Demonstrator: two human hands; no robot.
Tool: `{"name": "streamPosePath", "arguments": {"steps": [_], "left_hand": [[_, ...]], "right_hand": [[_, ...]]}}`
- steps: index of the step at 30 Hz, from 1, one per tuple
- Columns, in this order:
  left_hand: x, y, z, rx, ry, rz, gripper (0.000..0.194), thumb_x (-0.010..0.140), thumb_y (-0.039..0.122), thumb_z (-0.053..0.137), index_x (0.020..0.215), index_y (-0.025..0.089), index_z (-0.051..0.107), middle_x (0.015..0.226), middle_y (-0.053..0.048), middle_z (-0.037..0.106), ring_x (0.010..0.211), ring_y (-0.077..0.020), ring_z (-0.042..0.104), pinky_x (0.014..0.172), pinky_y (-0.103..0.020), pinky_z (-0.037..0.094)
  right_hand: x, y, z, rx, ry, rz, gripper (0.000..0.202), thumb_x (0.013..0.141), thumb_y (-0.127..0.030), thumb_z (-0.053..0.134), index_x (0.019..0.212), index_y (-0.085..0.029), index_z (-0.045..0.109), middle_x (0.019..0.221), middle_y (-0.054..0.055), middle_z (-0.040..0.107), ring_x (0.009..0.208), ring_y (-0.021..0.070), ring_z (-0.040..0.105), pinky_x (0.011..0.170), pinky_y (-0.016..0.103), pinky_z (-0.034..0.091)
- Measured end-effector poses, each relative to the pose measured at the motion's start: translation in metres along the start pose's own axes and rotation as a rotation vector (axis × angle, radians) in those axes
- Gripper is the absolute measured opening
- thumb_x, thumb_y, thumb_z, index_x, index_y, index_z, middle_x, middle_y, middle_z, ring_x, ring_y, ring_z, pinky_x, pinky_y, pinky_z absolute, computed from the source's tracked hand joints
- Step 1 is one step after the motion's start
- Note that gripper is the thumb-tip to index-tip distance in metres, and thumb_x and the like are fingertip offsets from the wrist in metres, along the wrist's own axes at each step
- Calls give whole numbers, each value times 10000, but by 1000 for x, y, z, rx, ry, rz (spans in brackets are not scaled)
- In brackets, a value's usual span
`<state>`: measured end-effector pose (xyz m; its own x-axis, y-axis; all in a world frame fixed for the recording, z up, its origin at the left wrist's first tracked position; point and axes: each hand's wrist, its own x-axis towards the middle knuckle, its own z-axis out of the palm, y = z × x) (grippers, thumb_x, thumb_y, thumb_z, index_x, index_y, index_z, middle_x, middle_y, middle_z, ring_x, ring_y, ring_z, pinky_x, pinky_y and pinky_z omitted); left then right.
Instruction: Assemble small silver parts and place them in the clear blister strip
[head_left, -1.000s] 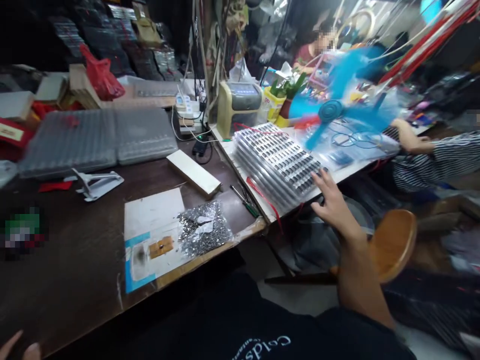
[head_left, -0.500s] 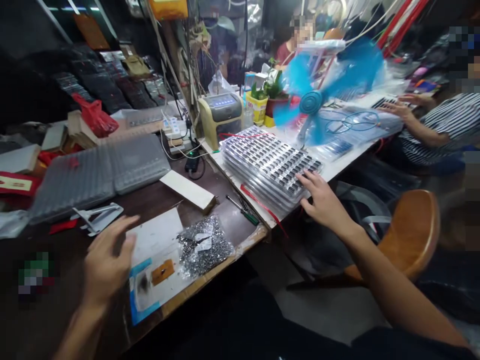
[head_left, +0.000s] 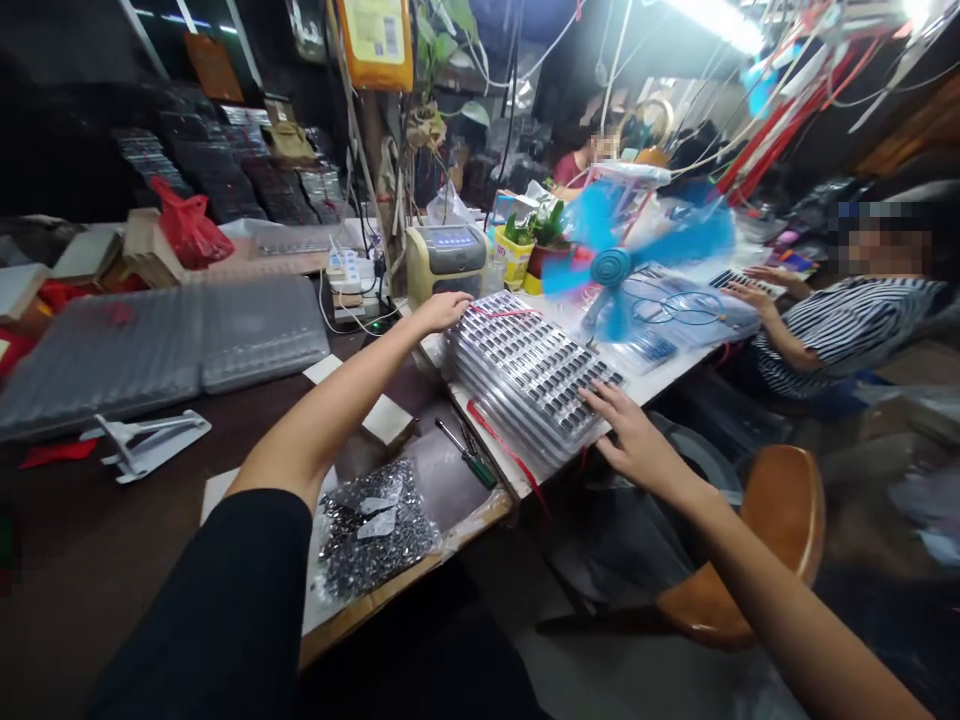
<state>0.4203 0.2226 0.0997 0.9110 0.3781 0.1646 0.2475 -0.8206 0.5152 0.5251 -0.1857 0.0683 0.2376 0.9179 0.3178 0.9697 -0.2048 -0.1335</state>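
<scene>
A stack of clear plastic trays (head_left: 517, 400) lies on the white table, the top one filled with rows of small dark parts. My left hand (head_left: 444, 313) reaches across to the far left corner of the top tray, fingers stretched out at its edge; their undersides are hidden. At the near right edge, my right hand (head_left: 634, 440) has its fingers spread over the tray's rim, with the thumb apart. Neither hand visibly lifts the tray. A red ribbon (head_left: 502, 450) hangs along the stack's near side.
Below my left arm lies a bag of small shiny metal parts (head_left: 375, 535). A white box (head_left: 388, 420) and a green-handled screwdriver (head_left: 476, 462) are nearby. A blue fan (head_left: 611, 265) spins behind the trays. A co-worker in a striped shirt (head_left: 817, 335) sits at right, near an orange chair (head_left: 780, 520).
My left hand has moved from above the dark table, up and right, to the trays' far left corner. My right hand stays at the near right edge. The view has shifted.
</scene>
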Motion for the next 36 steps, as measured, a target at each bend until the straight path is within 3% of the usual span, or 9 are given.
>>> {"name": "streamPosePath", "arguments": {"steps": [4,7,10,13,19,24,29,32,36], "left_hand": [[36,7,5,-38,1,32,553,979,238,365,1519,136,424,1552,-98,491,1428,-201,477,1192,-297,331],[61,16,4,-45,2,47,632,965,197,393,1583,134,274,1546,-128,491,1400,-196,514,1163,-301,370],[75,20,1,-9,-48,-12,735,868,255,615,1532,74,357,1467,-212,554,1320,-293,584,1115,-364,429],[76,17,-4,38,-102,-80,784,746,300,778,1432,59,485,1420,-232,587,1285,-344,595,1088,-380,454],[75,24,-11,90,-158,-262,652,684,358,886,1221,88,635,1171,-172,721,1117,-341,673,991,-371,524],[71,36,-15,20,-171,-377,833,730,376,877,1363,10,478,1099,-220,711,1004,-341,715,896,-410,559],[72,36,-18,-157,-99,-469,946,782,296,851,1468,1,270,1238,-278,621,1126,-352,674,889,-448,544],[79,35,-21,-179,-125,-500,842,841,274,794,1451,-7,287,1306,-279,579,1184,-334,639,912,-445,517],[80,34,-23,-101,-279,-456,585,928,397,665,1269,-49,500,1203,-176,630,1140,-241,643,966,-368,468]], "right_hand": [[-1,-1,2,10,12,13,700,848,-128,509,1531,-243,410,1592,127,399,1504,358,322,1214,614,317],[-2,-5,2,1,23,29,723,847,-116,511,1543,-270,387,1591,109,396,1508,349,319,1217,608,319],[-2,-8,2,-8,17,41,736,860,-113,510,1558,-295,362,1590,97,396,1512,344,315,1212,605,333],[-3,-9,1,-3,19,38,736,878,-118,513,1567,-318,347,1603,89,382,1515,339,312,1208,605,343],[-5,0,-4,37,12,6,666,924,-177,525,1552,-352,387,1595,62,409,1508,318,335,1206,571,367],[0,1,-12,133,38,-27,580,916,-177,527,1481,-306,509,1540,99,481,1445,323,434,1188,583,380],[1,-4,-17,227,37,24,477,935,-210,534,1400,-297,598,1518,99,509,1442,321,437,1195,591,359],[-3,-5,-15,257,45,45,419,969,-257,529,1378,-293,614,1515,95,507,1453,305,422,1210,570,344],[-8,-4,-6,250,111,60,422,980,-259,518,1391,-294,607,1495,100,525,1456,320,407,1202,579,351]]}}
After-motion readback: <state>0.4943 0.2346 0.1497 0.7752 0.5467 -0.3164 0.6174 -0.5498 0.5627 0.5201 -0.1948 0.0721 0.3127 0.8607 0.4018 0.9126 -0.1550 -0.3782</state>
